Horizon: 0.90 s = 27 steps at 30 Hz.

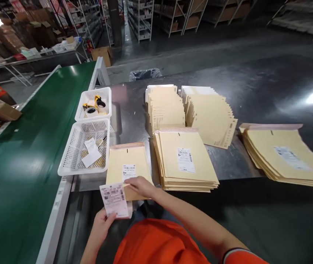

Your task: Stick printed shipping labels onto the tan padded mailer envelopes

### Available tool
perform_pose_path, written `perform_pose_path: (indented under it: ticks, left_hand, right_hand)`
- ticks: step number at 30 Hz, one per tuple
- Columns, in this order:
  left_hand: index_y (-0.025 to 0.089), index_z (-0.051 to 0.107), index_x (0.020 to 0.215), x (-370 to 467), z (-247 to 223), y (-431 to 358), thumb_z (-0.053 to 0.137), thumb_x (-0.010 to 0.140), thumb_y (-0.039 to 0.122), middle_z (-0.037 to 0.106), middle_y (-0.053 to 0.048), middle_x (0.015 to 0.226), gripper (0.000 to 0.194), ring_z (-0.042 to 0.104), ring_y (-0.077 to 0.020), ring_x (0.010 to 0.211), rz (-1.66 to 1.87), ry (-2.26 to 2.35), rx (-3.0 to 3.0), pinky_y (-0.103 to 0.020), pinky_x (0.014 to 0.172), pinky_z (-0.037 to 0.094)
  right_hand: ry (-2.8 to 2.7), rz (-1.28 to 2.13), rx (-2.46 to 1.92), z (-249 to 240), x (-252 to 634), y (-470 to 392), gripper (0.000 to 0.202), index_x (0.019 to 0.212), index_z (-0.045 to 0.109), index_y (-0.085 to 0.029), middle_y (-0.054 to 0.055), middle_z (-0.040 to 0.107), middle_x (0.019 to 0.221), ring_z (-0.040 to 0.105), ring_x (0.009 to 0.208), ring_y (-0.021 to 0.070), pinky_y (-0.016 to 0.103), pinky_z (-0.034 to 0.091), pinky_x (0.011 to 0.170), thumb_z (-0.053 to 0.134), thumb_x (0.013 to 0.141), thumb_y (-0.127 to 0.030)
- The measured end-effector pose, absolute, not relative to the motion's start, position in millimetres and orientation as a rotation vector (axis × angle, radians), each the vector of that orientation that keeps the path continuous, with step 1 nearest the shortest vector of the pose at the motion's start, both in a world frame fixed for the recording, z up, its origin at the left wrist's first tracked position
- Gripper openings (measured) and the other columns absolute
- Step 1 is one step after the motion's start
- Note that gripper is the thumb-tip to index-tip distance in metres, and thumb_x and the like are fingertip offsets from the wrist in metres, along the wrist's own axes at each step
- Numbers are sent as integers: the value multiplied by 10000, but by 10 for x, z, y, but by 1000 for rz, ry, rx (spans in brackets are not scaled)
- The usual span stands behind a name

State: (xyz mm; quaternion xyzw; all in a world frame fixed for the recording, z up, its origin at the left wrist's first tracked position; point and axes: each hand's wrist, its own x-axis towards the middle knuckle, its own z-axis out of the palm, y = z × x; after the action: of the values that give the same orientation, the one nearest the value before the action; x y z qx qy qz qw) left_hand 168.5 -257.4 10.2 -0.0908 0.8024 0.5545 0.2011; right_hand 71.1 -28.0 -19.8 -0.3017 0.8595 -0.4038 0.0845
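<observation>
My left hand grips the lower edge of white printed labels, thumb on top. Just right of them, my right hand is closed at the near part of a yellow padded envelope, fingertips beside its own label; what it pinches is too small to make out. The envelope lies at the table's front edge, its pinkish flap strip at the far end. To its right rests a stack of labelled envelopes.
Two white baskets hold paper slips, a pen and tape dispensers. A green conveyor runs along the left. Upright rows of envelopes stand behind the stack. Another labelled stack lies at the right.
</observation>
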Motion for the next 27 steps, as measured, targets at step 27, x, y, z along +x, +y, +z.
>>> perform_pose_path:
  ticks: [27]
  left_hand:
    - [154, 644, 1141, 1682, 71, -1909, 489, 859, 450, 663, -137, 1181, 438, 612, -275, 1075, 1405, 2142, 34, -400, 949, 461]
  right_hand:
    - [2151, -2103, 98, 246, 984, -69, 112, 825, 650, -194, 8, 629, 759, 582, 675, 138, 252, 486, 599, 628, 742, -265]
